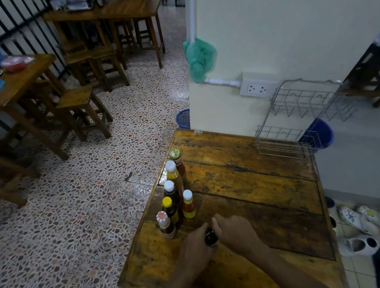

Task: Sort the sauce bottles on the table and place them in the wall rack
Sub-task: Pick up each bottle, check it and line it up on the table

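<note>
1. Your left hand (196, 248) and right hand (236, 233) meet low over the near part of the counter (244, 178), both curled around one dark bottle (211, 237); little of that bottle shows between your fingers.
2. Just left of your hands stand six sauce bottles in a cluster along the counter's left edge: a red-and-white-capped bottle (166, 225) nearest, a yellow-capped dark bottle (170, 210) behind it, and a white-capped red bottle (188, 204) to their right.
3. Farther back in the cluster come a white-capped dark bottle (171, 190), a white-capped yellow bottle (172, 172) and a gold-capped bottle (176, 157).
4. The wire wall rack (305, 114) hangs on the wall at the counter's far right, two tiers, well apart from the bottles.
5. A white socket (257, 89) sits left of the rack, and a blue basket (183, 119) stands on the floor beyond the counter.
</note>
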{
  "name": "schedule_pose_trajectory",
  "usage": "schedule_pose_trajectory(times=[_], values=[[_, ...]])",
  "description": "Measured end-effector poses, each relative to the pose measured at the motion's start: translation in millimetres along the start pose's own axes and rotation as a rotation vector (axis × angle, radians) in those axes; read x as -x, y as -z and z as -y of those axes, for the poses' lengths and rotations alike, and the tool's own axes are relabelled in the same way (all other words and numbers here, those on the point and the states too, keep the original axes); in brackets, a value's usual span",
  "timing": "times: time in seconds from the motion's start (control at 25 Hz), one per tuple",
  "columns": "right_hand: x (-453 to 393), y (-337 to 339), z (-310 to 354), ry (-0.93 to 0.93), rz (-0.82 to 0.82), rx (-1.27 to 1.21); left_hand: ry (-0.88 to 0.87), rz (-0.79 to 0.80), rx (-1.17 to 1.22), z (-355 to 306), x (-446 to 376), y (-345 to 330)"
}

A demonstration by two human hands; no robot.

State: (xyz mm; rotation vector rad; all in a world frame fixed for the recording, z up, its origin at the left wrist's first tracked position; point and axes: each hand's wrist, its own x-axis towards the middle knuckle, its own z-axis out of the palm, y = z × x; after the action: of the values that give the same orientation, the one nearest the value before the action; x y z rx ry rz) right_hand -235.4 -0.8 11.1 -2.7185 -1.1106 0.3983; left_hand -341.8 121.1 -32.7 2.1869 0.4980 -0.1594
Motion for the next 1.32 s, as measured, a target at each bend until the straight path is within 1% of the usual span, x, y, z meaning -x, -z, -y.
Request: schedule_pose_trajectory(times=[0.08,0.2,0.24,0.4,0.44,0.48,0.52,0.6,0.68,0.84,0.92,1.08,1.2,1.32], values=[[-4,3,1,-0.06,0.049,-0.022,0.021,-0.082,-0.142,-5,-1,-3],[-7,1,4,-0.009,0.197,0.0,0.003,-0.127,-0.281,-4,-1,-6],[-9,1,5,-0.026,0.259,-0.003,0.004,-0.127,-0.32,-2,0,-7],[-18,7,7,-0.258,0.423,-0.151,0.043,-0.159,-0.392,1,3,-13],[-19,7,9,-0.295,0.431,-0.182,0.043,-0.158,-0.401,3,2,-12],[-19,6,11,-0.296,0.406,-0.206,0.04,-0.151,-0.392,6,0,-10],[-18,4,15,-0.28,0.349,-0.22,0.042,-0.144,-0.328,10,-3,-9],[-14,-4,21,-0.26,0.177,-0.298,0.061,-0.141,-0.09,17,-6,-6],[-12,-11,28,-0.213,0.072,-0.32,0.072,-0.167,0.07,19,-6,-4],[-17,-16,38,-0.041,-0.039,-0.274,0.1,-0.216,0.151,22,-4,-1],[-21,-17,43,0.032,-0.034,-0.232,0.14,-0.258,0.167,29,-4,-3],[-30,-23,49,0.087,-0.037,-0.221,0.198,-0.279,0.206,35,-3,-6],[-31,-28,49,0.093,0.022,-0.212,0.251,-0.288,0.18,36,-2,-4],[-28,-36,46,0.044,0.071,-0.238,0.27,-0.288,0.16,40,-1,-4]])
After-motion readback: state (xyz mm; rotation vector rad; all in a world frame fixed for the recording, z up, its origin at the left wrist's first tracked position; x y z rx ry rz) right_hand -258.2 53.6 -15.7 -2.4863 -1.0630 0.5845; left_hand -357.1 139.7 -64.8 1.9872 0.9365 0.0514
